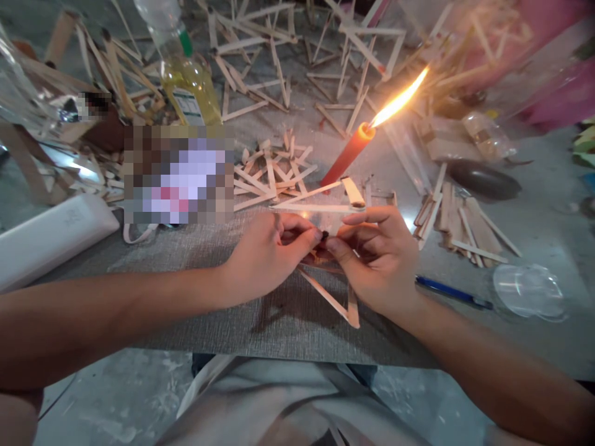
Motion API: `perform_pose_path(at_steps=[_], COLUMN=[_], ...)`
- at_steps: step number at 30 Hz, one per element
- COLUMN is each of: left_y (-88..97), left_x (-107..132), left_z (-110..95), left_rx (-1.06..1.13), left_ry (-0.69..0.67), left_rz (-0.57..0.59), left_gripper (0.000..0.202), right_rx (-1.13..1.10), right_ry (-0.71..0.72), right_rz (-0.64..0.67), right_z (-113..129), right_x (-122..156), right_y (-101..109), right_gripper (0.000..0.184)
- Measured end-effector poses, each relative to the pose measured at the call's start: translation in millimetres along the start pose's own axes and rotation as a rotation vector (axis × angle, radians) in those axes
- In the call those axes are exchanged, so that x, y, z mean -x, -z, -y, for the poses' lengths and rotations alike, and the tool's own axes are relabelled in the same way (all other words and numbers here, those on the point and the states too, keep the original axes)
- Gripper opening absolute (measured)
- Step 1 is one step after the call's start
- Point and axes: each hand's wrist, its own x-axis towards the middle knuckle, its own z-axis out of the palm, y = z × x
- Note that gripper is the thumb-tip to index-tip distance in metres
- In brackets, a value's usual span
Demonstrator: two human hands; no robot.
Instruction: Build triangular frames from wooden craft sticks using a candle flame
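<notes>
My left hand [269, 254] and my right hand [376, 260] meet over a grey mat [186, 297], fingers pinched together on a frame of flat wooden sticks [334, 297] glued into a star-like shape. The frame's lower point sticks out below my right hand; its upper sticks [316, 201] show above both hands. A small dark bit sits between my thumb tips. Just behind the frame a lit red candle [348, 155] leans, its flame [400, 99] blown to the right.
Piles of loose wooden sticks [269, 170] and finished stick shapes [353, 43] cover the far side. A bottle of yellow liquid [186, 68], a white box [51, 238], a blue pen [450, 292], a clear plastic lid [527, 291] and a dark stone [483, 179] lie around.
</notes>
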Motion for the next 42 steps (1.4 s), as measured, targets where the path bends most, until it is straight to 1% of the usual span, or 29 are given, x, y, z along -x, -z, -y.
perform_pose_path(at_steps=[3,8,13,15,19,24,29,32,34,37,40,42], left_y=[0.6,1.0,-1.4,-2.1,-2.1,-2.3,2.1,5.8,5.8,2.6,1.3,3.3], left_x=[0.5,1.9,2.7,3.0,2.7,0.8,7.8,11.8,10.7,4.9,0.3,0.2], left_z=[0.5,-2.7,-5.0,-4.7,-2.7,0.5,4.9,4.9,3.3,0.7,-0.5,-1.2], left_rx=[0.014,-0.070,0.044,0.061,0.016,0.019,0.101,0.179,0.142,-0.014,-0.110,-0.110], left_ry=[0.000,-0.038,0.065,0.059,-0.024,-0.035,-0.028,-0.027,-0.050,-0.101,-0.100,-0.085], left_rz=[0.003,-0.022,-0.082,-0.069,-0.019,0.033,-0.011,-0.003,0.013,0.023,0.044,0.060], left_gripper=[0.017,0.025,0.018,0.016,0.014,0.019,0.013,0.025,0.022,0.014,0.018,0.018], right_rx=[-0.016,-0.037,-0.030,-0.026,-0.019,-0.067,-0.060,-0.080,-0.103,-0.132,-0.113,-0.100], right_ry=[0.001,-0.009,-0.004,0.002,0.002,-0.010,0.012,0.001,-0.017,-0.025,-0.019,-0.015], right_rz=[0.005,0.019,0.009,0.010,0.011,0.032,0.026,0.006,-0.008,0.014,0.042,0.036], right_z=[0.8,1.4,3.0,3.9,4.2,0.7,-0.7,-0.1,-0.3,-1.1,-1.1,-0.4], right_x=[-0.4,-0.9,-1.6,-1.9,-1.3,1.0,-0.2,-1.8,-2.1,-1.1,0.8,1.3], right_y=[-0.1,0.5,1.0,1.0,0.7,0.7,1.2,1.0,0.9,1.0,1.2,1.3], right_gripper=[0.028,0.028,0.028,0.027,0.028,0.029,0.028,0.029,0.029,0.030,0.030,0.029])
